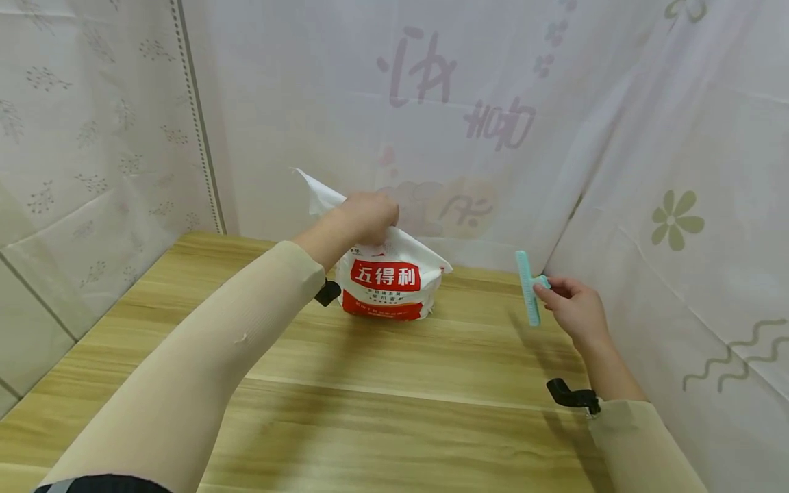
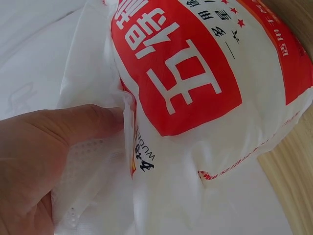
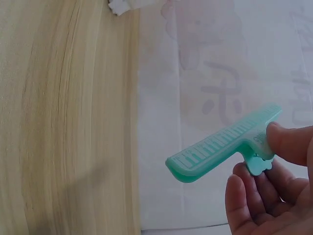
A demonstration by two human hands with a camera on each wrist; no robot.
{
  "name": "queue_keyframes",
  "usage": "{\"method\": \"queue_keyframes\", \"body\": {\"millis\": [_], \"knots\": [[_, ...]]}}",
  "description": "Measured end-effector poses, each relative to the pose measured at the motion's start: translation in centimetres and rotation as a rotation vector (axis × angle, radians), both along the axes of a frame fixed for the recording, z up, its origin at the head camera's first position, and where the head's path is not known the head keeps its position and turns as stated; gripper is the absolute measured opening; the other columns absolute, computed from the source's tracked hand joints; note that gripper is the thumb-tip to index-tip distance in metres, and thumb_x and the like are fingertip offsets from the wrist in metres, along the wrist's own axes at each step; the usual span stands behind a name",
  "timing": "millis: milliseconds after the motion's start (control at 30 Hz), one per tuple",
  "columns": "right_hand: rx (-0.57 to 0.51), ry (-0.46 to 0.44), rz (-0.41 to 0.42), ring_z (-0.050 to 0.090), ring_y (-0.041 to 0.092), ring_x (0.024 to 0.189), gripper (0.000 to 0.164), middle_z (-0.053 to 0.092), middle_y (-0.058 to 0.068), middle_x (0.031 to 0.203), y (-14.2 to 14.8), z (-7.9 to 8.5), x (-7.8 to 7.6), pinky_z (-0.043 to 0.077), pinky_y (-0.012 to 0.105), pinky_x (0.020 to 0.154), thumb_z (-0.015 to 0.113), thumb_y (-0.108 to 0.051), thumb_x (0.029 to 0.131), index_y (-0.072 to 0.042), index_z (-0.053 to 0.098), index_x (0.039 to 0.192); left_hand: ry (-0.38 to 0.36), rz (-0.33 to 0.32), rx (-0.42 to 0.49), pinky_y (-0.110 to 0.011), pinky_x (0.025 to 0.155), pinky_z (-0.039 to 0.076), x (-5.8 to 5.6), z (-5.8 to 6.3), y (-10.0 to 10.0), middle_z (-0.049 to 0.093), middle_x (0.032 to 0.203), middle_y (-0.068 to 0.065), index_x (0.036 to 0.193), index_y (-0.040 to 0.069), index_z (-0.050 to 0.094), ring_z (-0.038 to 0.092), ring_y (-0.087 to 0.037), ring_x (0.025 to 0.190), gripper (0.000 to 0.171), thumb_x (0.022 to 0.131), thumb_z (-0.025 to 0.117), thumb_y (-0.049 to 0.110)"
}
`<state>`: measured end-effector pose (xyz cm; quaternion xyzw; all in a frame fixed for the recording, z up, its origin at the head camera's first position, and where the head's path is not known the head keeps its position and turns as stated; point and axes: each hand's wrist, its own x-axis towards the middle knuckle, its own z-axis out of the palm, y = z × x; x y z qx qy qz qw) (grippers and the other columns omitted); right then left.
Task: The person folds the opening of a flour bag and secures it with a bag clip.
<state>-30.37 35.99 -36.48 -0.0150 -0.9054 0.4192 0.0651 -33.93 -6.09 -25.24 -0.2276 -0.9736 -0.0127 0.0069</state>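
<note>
A white plastic flour bag [image 1: 386, 296] with red printed panels stands upright toward the back of the table. My left hand [image 1: 370, 216] grips its gathered top; in the left wrist view the thumb [image 2: 93, 122] presses into the loose plastic beside the red label [image 2: 181, 78]. Off to the right, above the table, my right hand [image 1: 576, 311] holds a mint-green bag clip [image 1: 528, 287] by its handle. Seen from the right wrist, the clip [image 3: 220, 142] has a long jaw with ruler-like markings, and thumb and fingers pinch its short handles.
The wood-grain table [image 1: 345, 424] meets a wall covered in printed white sheeting [image 1: 296, 103] close behind the bag. More sheeting [image 1: 696, 287] rises along the right side, near my right hand. Black wrist mounts [image 1: 573, 396] sit at both cuffs.
</note>
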Motion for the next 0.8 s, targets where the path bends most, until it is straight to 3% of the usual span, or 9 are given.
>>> {"method": "queue_keyframes", "body": {"millis": [167, 367, 533, 800], "knots": [[0.027, -0.032, -0.011, 0.060, 0.000, 0.094, 0.067, 0.065, -0.002, 0.119, -0.5, 0.5, 0.1, 0.056, 0.016, 0.076, 0.067, -0.051, 0.107, 0.002, 0.061, 0.149, -0.005, 0.007, 0.003, -0.047, 0.099, 0.061, -0.1, 0.0, -0.1, 0.070, 0.119, -0.008, 0.122, 0.011, 0.077, 0.066, -0.028, 0.106, 0.021, 0.101, 0.073, 0.012], [0.036, -0.005, -0.022, 0.059, 0.007, 0.100, 0.066, 0.065, -0.006, 0.115, -0.7, 0.8, 0.1, 0.055, 0.018, 0.076, 0.069, -0.053, 0.106, 0.000, 0.064, 0.146, -0.007, 0.001, 0.002, -0.046, 0.100, 0.061, -0.2, 0.2, -0.1, 0.072, 0.121, -0.008, 0.125, 0.010, 0.076, 0.067, -0.028, 0.108, 0.023, 0.102, 0.073, 0.012], [0.071, 0.040, -0.034, 0.060, 0.007, 0.096, 0.062, 0.067, -0.005, 0.110, -0.9, 1.0, 0.3, 0.055, 0.019, 0.073, 0.069, -0.052, 0.106, 0.000, 0.068, 0.140, 0.000, -0.002, -0.006, -0.048, 0.100, 0.060, -0.1, 0.2, -0.2, 0.073, 0.121, -0.009, 0.125, 0.010, 0.076, 0.068, -0.029, 0.107, 0.024, 0.101, 0.072, 0.011], [0.080, 0.106, -0.085, 0.058, 0.006, 0.091, 0.048, 0.065, -0.014, 0.097, -1.2, 1.4, 0.8, 0.052, 0.019, 0.069, 0.071, -0.045, 0.106, -0.001, 0.074, 0.127, 0.035, -0.029, -0.041, -0.050, 0.101, 0.059, -0.2, 0.0, 0.0, 0.075, 0.119, -0.008, 0.123, 0.012, 0.076, 0.069, -0.029, 0.108, 0.022, 0.102, 0.072, 0.012]]}}
